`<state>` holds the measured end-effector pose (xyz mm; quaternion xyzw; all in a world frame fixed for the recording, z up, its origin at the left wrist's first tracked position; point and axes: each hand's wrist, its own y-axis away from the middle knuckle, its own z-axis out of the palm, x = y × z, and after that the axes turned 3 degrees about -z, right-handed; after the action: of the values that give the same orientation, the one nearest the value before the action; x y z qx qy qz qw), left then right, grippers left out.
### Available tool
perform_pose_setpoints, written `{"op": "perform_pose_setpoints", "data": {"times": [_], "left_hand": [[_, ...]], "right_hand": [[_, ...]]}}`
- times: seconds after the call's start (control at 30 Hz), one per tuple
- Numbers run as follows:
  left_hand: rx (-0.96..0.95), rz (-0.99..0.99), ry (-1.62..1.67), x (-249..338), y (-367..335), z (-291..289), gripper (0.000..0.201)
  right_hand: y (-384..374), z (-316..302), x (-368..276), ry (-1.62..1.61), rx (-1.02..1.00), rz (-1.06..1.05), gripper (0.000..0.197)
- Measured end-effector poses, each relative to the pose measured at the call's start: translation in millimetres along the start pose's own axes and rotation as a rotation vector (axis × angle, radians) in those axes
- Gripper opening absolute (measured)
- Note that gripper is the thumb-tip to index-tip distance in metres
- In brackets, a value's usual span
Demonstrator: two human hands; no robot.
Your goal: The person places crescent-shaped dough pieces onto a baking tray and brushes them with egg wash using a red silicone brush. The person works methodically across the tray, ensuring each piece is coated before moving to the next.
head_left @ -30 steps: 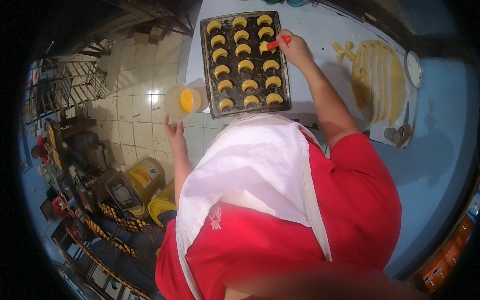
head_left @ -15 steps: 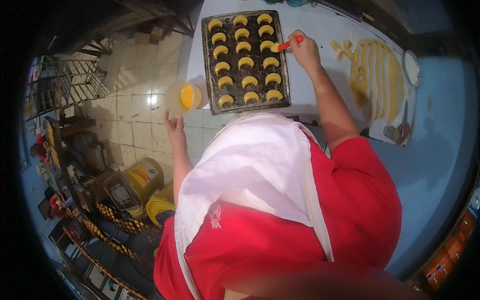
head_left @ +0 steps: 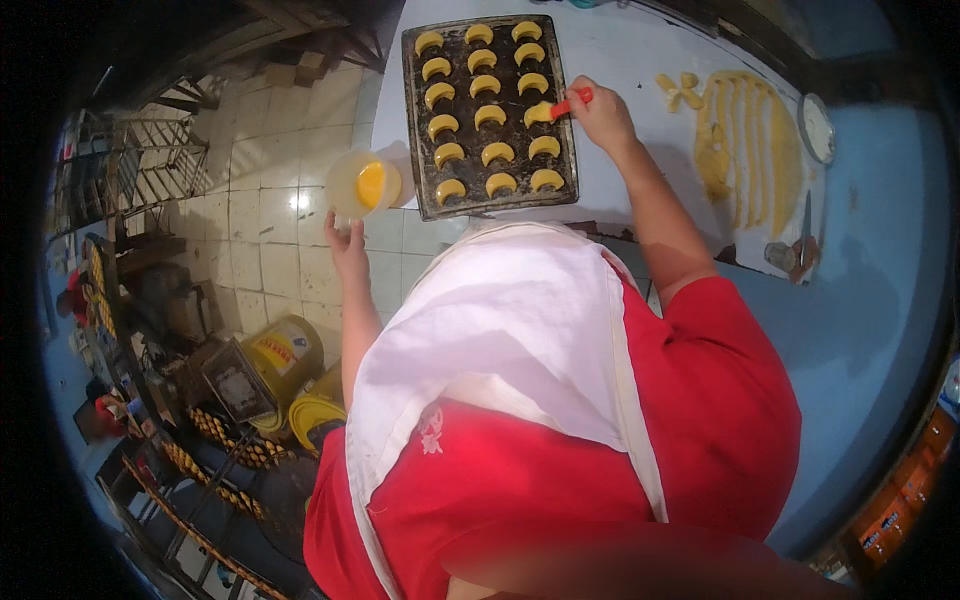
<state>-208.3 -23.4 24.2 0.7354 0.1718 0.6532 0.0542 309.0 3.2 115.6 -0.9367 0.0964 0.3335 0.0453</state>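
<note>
My right hand (head_left: 605,118) is closed round the red handle of a pastry brush (head_left: 574,101). The bristles rest on a crescent in the right-hand column of a dark, worn baking tray (head_left: 458,105). Rows of yellow crescent-shaped dough pieces (head_left: 484,85) cover the tray, many of them glossy. Off the tray's near left side, my left hand (head_left: 347,245) grips a translucent plastic tub (head_left: 344,183) from below, its fingers partly hidden. Orange-yellow liquid (head_left: 371,182), looking like egg wash, lies in the tub.
Right of the tray, rolled dough (head_left: 745,150) cut into strips lies on the white table (head_left: 655,200), with small dough pieces (head_left: 680,92) beside it. A white bowl (head_left: 817,128) stands at the table's right edge. Yellow buckets (head_left: 285,350) and metal racks (head_left: 150,165) occupy the left.
My right hand has brought the brush one crescent nearer to me down the right-hand column. My left hand still has the tub. The whole view has shifted slightly.
</note>
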Motion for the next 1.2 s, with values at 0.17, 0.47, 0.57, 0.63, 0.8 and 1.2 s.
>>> {"op": "perform_pose_setpoints", "data": {"times": [0.17, 0.47, 0.57, 0.63, 0.8, 1.2], "left_hand": [[-0.004, -0.012, -0.020, 2, 1, 2, 0.067], [-0.001, 0.006, -0.032, 1, -1, 4, 0.067], [0.008, 0.000, -0.044, 3, 2, 3, 0.067], [0.021, -0.021, -0.055, 4, 4, 4, 0.067], [-0.004, 0.017, -0.018, 5, 1, 6, 0.067], [-0.013, 0.009, -0.033, 1, -2, 3, 0.067]], "right_hand": [[0, 6, 6, -0.125, 0.031, -0.035, 0.027], [35, 5, 9, -0.217, -0.057, 0.079, 0.026], [46, 3, 3, -0.027, -0.139, -0.039, 0.025], [50, 0, 1, 0.020, -0.060, 0.026, 0.026], [54, -2, 3, -0.053, -0.035, 0.019, 0.025], [104, 0, -4, -0.090, -0.154, -0.121, 0.022]]}}
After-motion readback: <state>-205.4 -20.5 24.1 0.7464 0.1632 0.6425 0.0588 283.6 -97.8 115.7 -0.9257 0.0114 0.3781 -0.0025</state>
